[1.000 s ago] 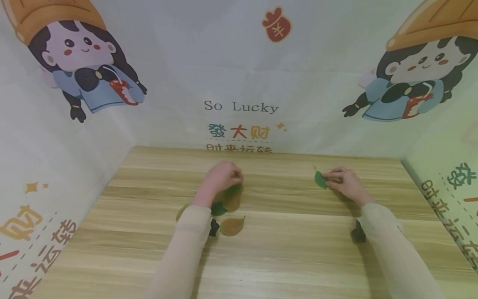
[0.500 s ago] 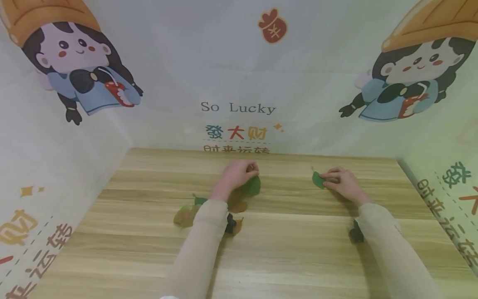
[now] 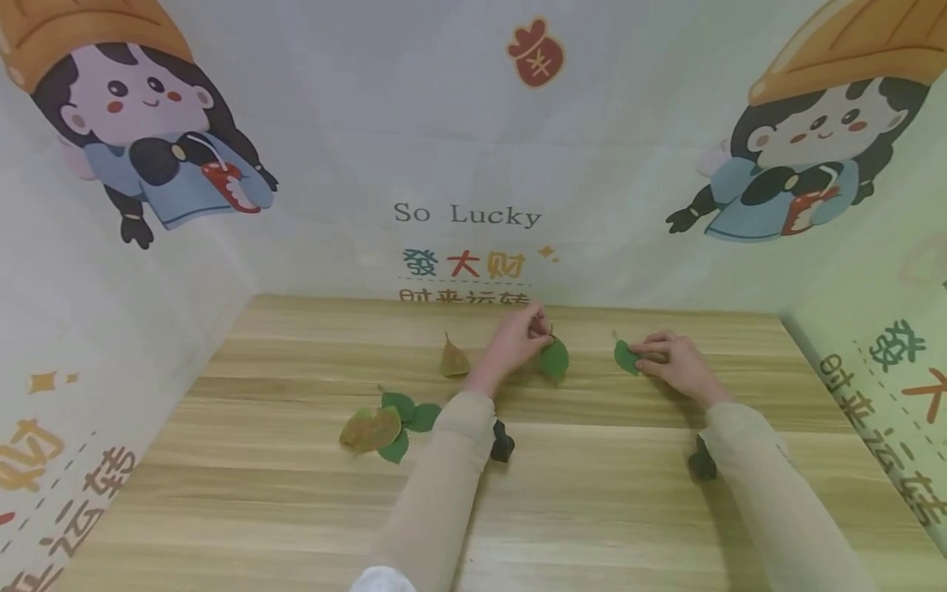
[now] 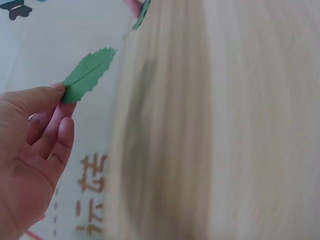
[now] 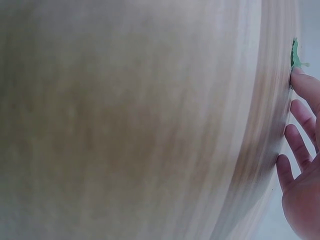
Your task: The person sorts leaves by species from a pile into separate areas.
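My left hand (image 3: 518, 339) pinches a green leaf (image 3: 555, 360) with toothed edges between thumb and fingertips; in the left wrist view this leaf (image 4: 90, 75) is raised off the table. To its right, my right hand (image 3: 679, 363) grips another green leaf (image 3: 626, 358) by its edge, stem pointing away. In the right wrist view only a sliver of that leaf (image 5: 295, 54) shows, beyond the thumb. A brownish leaf (image 3: 453, 360) lies left of my left hand. Nearer, a yellow-brown leaf (image 3: 370, 430) overlaps several green leaves (image 3: 424, 418). My left sleeve hides part of the table.
The wood-grain table (image 3: 592, 510) meets a printed white backdrop (image 3: 333, 164) at its back and sides. Small black devices (image 3: 501, 441) sit at both wrists.
Carrying its green leaf, my left hand has moved right from the leaf group toward my right hand. The brownish leaf at the back has come into view. My right hand stays nearly still.
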`<state>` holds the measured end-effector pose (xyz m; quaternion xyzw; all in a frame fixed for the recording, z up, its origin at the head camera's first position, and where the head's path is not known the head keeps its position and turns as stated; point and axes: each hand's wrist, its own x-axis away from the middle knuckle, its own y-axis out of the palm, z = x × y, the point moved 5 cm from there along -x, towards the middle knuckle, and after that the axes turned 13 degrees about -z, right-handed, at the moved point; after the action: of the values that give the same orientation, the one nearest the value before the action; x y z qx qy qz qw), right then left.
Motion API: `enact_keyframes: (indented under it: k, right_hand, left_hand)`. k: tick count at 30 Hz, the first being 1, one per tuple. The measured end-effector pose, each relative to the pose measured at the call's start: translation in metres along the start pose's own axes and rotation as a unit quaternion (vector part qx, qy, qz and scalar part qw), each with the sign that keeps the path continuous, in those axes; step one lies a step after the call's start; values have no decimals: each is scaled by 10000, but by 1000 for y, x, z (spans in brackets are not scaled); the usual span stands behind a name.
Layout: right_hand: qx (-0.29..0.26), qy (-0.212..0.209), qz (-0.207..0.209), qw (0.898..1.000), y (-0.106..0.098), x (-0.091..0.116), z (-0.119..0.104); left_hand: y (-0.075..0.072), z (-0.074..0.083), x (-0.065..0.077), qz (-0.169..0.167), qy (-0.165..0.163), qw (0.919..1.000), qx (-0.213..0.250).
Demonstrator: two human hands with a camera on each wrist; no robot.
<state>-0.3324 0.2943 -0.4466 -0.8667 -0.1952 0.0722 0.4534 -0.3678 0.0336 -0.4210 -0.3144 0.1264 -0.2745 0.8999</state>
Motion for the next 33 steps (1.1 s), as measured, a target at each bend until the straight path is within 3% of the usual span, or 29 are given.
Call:
enact_keyframes:
  k: [5, 12, 18, 21, 28, 33]
  right_hand:
    - [0, -70, -11, 10000, 0, 0, 2]
    - [-34, 13, -40, 10000, -1, 0, 2]
    - [-35, -156, 118, 9998, -1, -1, 5]
    - [51, -283, 248, 9993, -1, -1, 3]
    - [-13, 150, 7, 9999, 0, -2, -2]
    - [251, 219, 88, 9994, 2, -2, -6]
  left_hand:
    - [18, -3, -9, -17, 17, 9998, 200]
    - [25, -9, -14, 328, -163, 9980, 517]
    - [33, -17, -18, 125, -381, 9959, 815]
    - [37, -20, -20, 34, -440, 9959, 792]
    - [43, -21, -24, 71, -472, 9976, 501]
    - [48, -22, -27, 107, -562, 9983, 116]
